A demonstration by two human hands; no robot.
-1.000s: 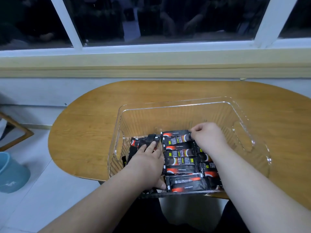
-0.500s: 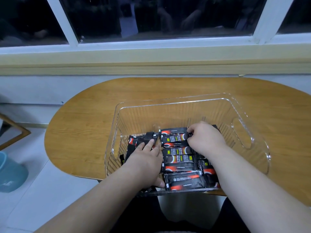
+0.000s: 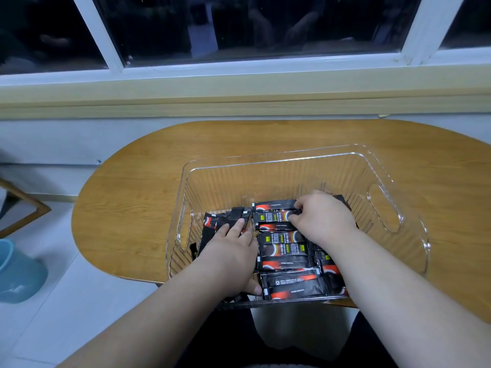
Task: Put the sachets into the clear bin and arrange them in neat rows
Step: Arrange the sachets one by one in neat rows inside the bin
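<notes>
Both hands are in the clear bin, which sits on the wooden table at its near edge, and little has shifted in the last second. The left hand stays where it was, fingers straight and palm down, pressing flat on the loose pile of black sachets at the bin's left side. The right hand has crept a touch leftward and closer. A second ago its fingertips sat at the very end of the farthest packet. Now its fingers are curled, pinching the right ends of the far sachets at the top of the middle row. I cannot tell exactly which of those two packets it grips. That row runs from the far packets down to the bin's near wall, each packet lying crosswise, stacked edge to edge, and it looks unchanged. A dark sachet corner pokes out past the right hand's knuckles. It was hidden a second ago and showed up half a second back. More packets lie under the right forearm along the right side. A blue bucket stands on the floor to the left.
</notes>
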